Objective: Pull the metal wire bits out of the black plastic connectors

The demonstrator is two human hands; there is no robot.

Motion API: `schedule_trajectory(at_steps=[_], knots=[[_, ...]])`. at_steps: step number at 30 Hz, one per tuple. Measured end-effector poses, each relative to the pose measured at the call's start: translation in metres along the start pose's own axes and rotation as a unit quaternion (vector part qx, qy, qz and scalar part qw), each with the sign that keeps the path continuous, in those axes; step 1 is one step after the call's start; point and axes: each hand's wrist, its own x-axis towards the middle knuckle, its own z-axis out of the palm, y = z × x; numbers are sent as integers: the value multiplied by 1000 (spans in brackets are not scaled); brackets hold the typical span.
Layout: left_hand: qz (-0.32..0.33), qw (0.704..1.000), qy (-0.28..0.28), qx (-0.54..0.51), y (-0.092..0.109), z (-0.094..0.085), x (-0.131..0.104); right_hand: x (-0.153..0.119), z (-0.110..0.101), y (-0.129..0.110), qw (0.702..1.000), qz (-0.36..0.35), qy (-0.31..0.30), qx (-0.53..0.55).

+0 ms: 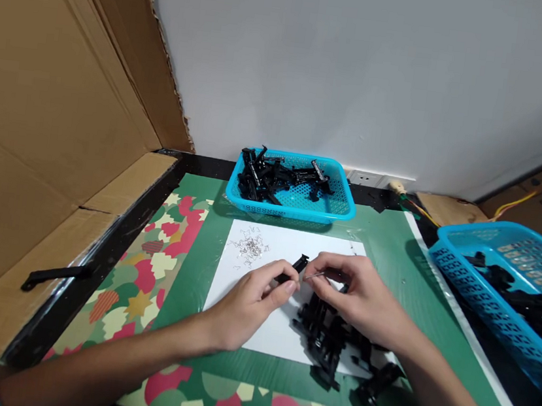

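Over the white sheet, my left hand grips a small black plastic part between thumb and fingers. Close beside it, my right hand pinches a thin metal piece, its tip pointing towards the left hand. A pile of black plastic parts lies below and partly under my right hand. Small metal pieces are scattered in a heap on the sheet's upper left.
A blue basket of black parts stands at the back, and another blue basket at the right. Cardboard rises on the left, with a black part at its foot. A plug sits by the wall.
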Motion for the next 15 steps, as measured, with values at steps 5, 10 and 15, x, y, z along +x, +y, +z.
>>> schedule_trajectory(at_steps=[5, 10, 15], knots=[[-11, 999, -31, -42, -3, -2, 2, 6, -15, 22, 988, 39, 126, -75], [-14, 998, -30, -49, -2, -2, 4, 9, -15, 30, 988, 64, 68, -123], [-25, 999, -26, -10, 2, -3, 2, 11, -3, 24, 985, 66, 51, -149]])
